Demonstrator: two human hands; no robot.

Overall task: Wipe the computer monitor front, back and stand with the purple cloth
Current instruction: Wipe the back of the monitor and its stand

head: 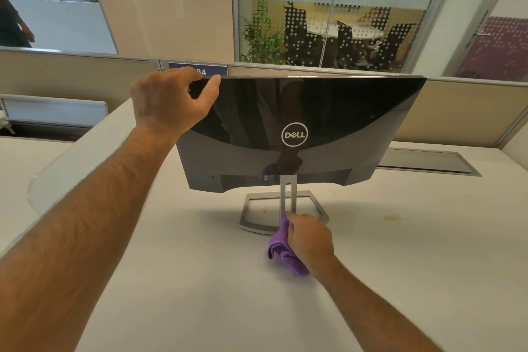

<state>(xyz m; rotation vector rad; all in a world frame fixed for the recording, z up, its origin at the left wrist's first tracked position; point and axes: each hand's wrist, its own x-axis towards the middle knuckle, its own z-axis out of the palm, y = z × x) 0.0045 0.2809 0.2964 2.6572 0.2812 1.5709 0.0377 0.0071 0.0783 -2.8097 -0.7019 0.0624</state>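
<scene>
glossy black plastic covers the upper back of the monitor (300, 111), curving down into a matte grey lower band with a dark strip of ports along the bottom edge. a white ringed logo (294, 134) in the middle of the back reads "dell". the monitor stands on a white desk (200, 280) with its back toward the camera, and the shiny part mirrors the person and a smudge of purple. its stand (287, 203) is brushed silver metal: a flat slotted upright rising from an open rectangular frame that lies flat on the desk.

the left hand (168, 100) grips the monitor's top left corner, fingers curled over the top edge and thumb pressed on the glossy back. the right hand (307, 237) holds the purple cloth (281, 251), fingers curled round it at the foot of the upright, where the cloth's upper end touches the metal. the cloth is soft, napped and bunched into folds, its loose end hanging below the hand near the desk, just in front of the frame.

behind the desk runs a beige partition (457, 111) with a blue label (200, 69); only "84" can be read, the rest is hidden by the left hand. a faint yellowish stain (391, 218) marks the desk to the right of the stand.
</scene>
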